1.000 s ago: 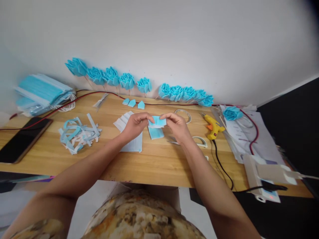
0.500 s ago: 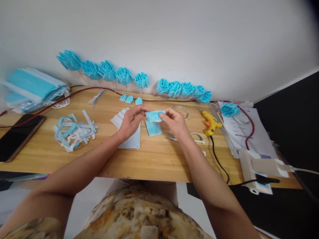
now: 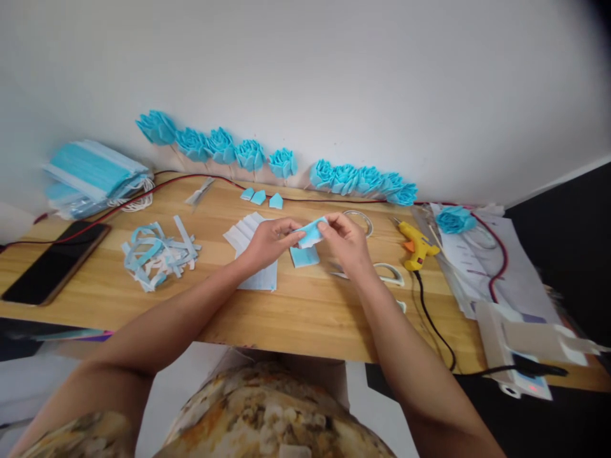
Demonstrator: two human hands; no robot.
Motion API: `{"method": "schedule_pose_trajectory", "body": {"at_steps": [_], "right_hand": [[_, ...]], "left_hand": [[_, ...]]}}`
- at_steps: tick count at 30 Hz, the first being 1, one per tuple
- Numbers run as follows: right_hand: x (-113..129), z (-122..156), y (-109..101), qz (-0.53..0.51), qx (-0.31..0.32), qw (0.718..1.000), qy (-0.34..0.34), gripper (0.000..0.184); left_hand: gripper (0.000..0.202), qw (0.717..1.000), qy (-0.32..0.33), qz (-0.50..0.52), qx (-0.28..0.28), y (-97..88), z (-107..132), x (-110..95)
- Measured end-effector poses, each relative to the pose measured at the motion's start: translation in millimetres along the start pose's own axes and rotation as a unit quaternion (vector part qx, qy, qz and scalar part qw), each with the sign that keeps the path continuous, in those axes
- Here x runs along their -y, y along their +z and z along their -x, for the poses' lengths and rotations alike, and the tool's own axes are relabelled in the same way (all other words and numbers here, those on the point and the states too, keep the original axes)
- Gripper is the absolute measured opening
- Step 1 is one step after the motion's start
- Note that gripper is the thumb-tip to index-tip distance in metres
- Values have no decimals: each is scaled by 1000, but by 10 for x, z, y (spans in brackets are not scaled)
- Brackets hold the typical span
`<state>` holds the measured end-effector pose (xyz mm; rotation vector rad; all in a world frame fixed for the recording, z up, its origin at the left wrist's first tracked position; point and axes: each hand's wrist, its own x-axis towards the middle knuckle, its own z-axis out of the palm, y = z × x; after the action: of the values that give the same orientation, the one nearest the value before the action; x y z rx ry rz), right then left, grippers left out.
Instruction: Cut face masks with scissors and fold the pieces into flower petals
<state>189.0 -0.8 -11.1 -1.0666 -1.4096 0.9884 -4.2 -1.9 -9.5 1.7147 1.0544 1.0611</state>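
Between my two hands is a small folded piece of blue mask fabric [image 3: 312,233], tilted up toward the right. My left hand [image 3: 272,240] pinches its left end between thumb and fingers. At the right end, my right hand [image 3: 346,238] grips it the same way. Just below lies another blue fabric piece [image 3: 305,257] on the table. White pleated mask sheets [image 3: 260,278] rest beside and partly under my left hand. Scissors [image 3: 389,273] lie behind my right wrist, partly hidden. Several small blue cut pieces [image 3: 258,198] with pointed ends sit farther back.
Blue fabric flowers [image 3: 251,154] on stems lean along the wall. At left are a mask stack [image 3: 95,170], a phone [image 3: 57,262] and cut strips [image 3: 160,254]. Rightward are a tape roll [image 3: 365,219], a yellow glue gun [image 3: 418,245], papers [image 3: 501,261] and a power strip [image 3: 496,331].
The fabric piece between my hands has tilted, its right end now higher. My left hand's thumb and fingers have shifted on its left end. The whole view has shifted slightly.
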Motion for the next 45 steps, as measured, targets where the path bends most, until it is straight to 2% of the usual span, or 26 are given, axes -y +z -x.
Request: {"method": "schedule_pose_trajectory", "body": {"at_steps": [4, 7, 10, 13, 16, 19, 23, 27, 29, 31, 33, 37, 40, 42, 44, 45], "right_hand": [[0, -90, -139, -73, -83, 994, 10, 36], [22, -147, -247, -105, -121, 987, 31, 41], [38, -158, -271, -88, -115, 988, 46, 43], [39, -143, -237, -64, -95, 992, 45, 42], [36, -138, -216, -74, -84, 992, 50, 42], [38, -141, -224, -120, -87, 988, 53, 41], [58, -127, -231, -161, -71, 983, 48, 37], [84, -90, -201, -116, -19, 991, 66, 34], [94, -72, -180, -95, 6, 992, 79, 34], [97, -63, -165, -95, 22, 991, 90, 36], [91, -66, -163, -112, 27, 989, 96, 39], [29, -98, -187, -126, 18, 986, 110, 43], [-81, -111, -165, -96, 13, 986, 133, 41], [-168, -95, -115, -29, 15, 989, 143, 36], [-235, -61, -53, 121, 25, 984, 129, 28], [-253, -42, -27, 216, 37, 970, 106, 25]], "left_hand": [[36, 999, 23, -49, -2, -56, -20, 18], [26, 993, 26, -113, -9, -58, -36, 98], [16, 980, 73, -183, 12, -31, -46, 175], [16, 960, 151, -231, 39, -18, -55, 216], [19, 948, 187, -252, 58, -31, -64, 233], [19, 945, 177, -271, 43, -54, -70, 243], [20, 932, 121, -341, 7, -57, -74, 256], [20, 903, 69, -422, 45, 22, -70, 268], [13, 899, 57, -431, 62, 64, -70, 271], [6, 908, 52, -410, 67, 75, -75, 271], [1, 934, 43, -351, 52, 42, -88, 267], [9, 993, -7, -114, -36, -87, -129, 247], [16, 992, -47, 61, -101, -138, -160, 237], [19, 980, -70, 130, -131, -132, -172, 239], [23, 972, -87, 161, -146, -108, -173, 245], [27, 971, -91, 167, -146, -93, -170, 250]]}}
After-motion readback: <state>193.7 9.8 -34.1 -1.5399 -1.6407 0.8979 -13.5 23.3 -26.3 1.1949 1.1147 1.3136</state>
